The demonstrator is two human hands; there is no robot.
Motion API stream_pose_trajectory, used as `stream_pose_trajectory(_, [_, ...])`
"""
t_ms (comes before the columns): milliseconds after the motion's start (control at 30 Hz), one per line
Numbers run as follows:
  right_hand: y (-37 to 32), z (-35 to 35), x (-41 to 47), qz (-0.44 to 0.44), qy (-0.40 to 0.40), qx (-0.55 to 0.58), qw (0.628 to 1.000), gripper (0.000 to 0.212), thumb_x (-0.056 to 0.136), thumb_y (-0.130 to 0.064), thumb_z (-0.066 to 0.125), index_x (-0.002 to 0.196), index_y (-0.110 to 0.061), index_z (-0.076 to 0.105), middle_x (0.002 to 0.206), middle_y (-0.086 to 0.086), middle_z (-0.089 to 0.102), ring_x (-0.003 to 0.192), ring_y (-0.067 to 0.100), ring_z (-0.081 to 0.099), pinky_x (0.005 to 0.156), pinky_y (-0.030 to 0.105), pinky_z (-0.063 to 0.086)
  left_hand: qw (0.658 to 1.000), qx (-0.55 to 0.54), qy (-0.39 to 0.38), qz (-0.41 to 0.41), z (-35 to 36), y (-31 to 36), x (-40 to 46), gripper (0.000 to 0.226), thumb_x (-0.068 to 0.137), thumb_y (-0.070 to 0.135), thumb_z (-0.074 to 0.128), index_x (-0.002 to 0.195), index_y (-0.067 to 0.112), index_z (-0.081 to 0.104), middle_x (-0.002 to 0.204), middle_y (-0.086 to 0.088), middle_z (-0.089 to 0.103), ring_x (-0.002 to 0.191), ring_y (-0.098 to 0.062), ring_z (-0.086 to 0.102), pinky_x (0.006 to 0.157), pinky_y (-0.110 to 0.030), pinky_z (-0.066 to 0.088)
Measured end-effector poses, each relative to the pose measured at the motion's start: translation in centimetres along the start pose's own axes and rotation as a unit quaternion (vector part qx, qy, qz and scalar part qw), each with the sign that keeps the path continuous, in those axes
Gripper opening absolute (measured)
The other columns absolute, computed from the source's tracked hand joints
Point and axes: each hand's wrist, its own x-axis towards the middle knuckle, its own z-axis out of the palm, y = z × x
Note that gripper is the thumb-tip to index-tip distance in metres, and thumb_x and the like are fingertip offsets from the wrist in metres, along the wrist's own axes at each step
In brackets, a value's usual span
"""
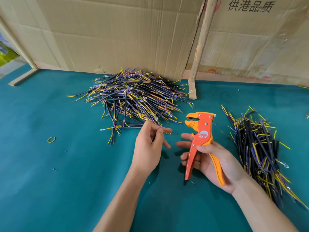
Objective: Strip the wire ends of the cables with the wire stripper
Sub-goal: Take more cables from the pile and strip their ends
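Gripping wire stripper point(201, 141) upright, right hand point(215, 163) palm-up.

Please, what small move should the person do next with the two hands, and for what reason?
Probably bring the left hand a little to the right, so the thin wire it pinches goes fully into the mouth of the wire stripper. The right hand holds the tool with handles spread, and the wire end seems to lie just at the mouth.
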Motion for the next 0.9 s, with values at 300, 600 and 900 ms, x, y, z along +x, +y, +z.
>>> stream_pose_trajectory(300, [-0.1,0.2,-0.1,0.001,0.007,0.001,1.000,0.047,0.084,-0.013,0.061,0.130,-0.005,0.067,0.125,0.032,0.064,0.088,0.036,0.069,0.081,0.044,0.059,0.990,0.132,-0.013,0.040,0.7,-0.3,-0.1,0.014,0.102,0.020,0.048,0.089,0.027,0.047,0.079,0.004,0.064,0.072,-0.025,0.055,0.068,-0.043,0.048])
stream_pose_trajectory(600, [-0.2,0.4,-0.3,0.024,0.016,0.008,1.000,0.047,0.086,-0.019,0.067,0.132,-0.006,0.066,0.127,0.035,0.062,0.096,0.042,0.069,0.085,0.047,0.058,0.953,0.274,0.030,0.127,0.7,-0.3,-1.2,0.018,0.104,0.021,0.046,0.107,0.014,0.062,0.104,0.000,0.063,0.081,-0.036,0.058,0.067,-0.048,0.052])
stream_pose_trajectory(900, [-0.7,0.4,-1.0,0.077,-0.021,-0.008,0.997,0.045,0.094,-0.022,0.063,0.137,-0.012,0.063,0.131,0.034,0.061,0.092,0.044,0.068,0.087,0.053,0.056,0.998,0.051,-0.009,0.030,-0.4,-1.2,-0.6,0.020,0.096,0.004,0.063,0.104,0.021,0.068,0.077,0.010,0.070,0.074,-0.009,0.065,0.071,-0.020,0.048])
